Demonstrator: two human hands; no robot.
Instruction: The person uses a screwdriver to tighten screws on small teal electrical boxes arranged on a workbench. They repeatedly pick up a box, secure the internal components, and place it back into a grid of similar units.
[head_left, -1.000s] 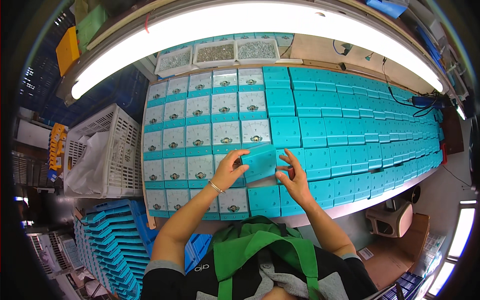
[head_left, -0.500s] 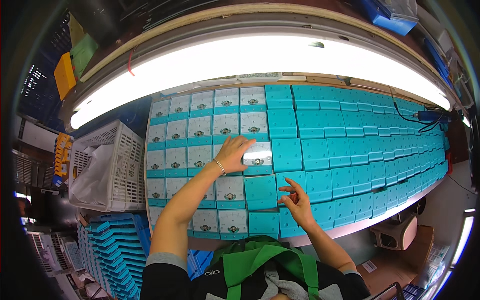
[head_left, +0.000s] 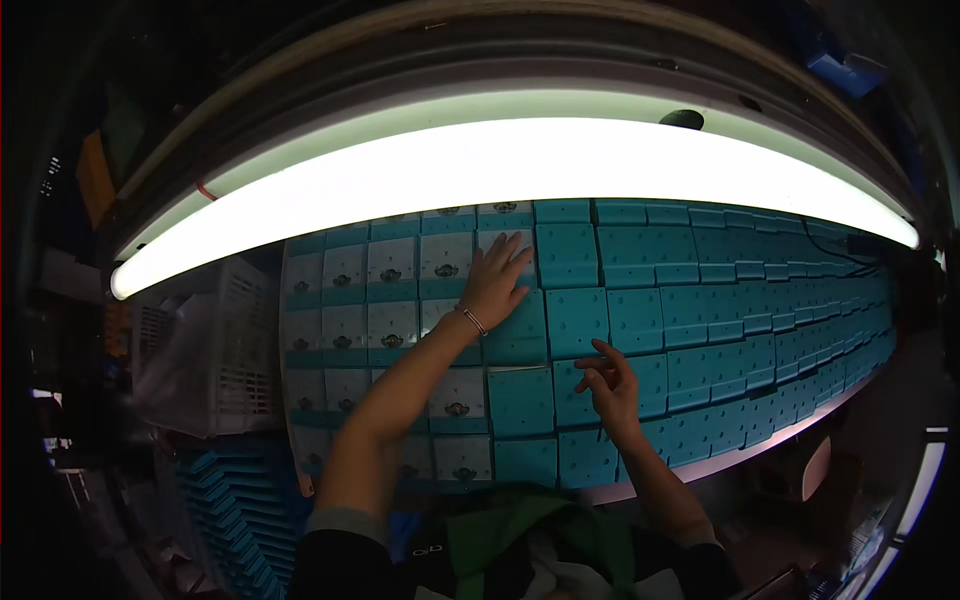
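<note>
My left hand [head_left: 494, 284], with a bracelet at the wrist, lies with fingers spread over a white-faced panel meter [head_left: 487, 243] in the fifth column. Whether it grips the meter's edge is hidden. Just below the palm is a bare teal block [head_left: 515, 338]. My right hand [head_left: 613, 392] hovers over the teal blocks to the right, index finger stretched and other fingers curled. A thin dark tip shows beneath the curled fingers; the thing itself is mostly hidden. More panel meters [head_left: 392, 262] with dial faces fill the left columns.
Rows of teal blocks [head_left: 690, 380] cover the table's right side. A bright tube lamp [head_left: 520, 160] spans the far edge, hiding part of the back row. To the left stand a white plastic basket [head_left: 245, 340] and stacked teal parts [head_left: 225, 500]. A dark cable lies far right.
My left hand has moved away from me by one row. Where a white dial face was under it, teal now shows. The picture is darker, and the lamp sits lower in view.
</note>
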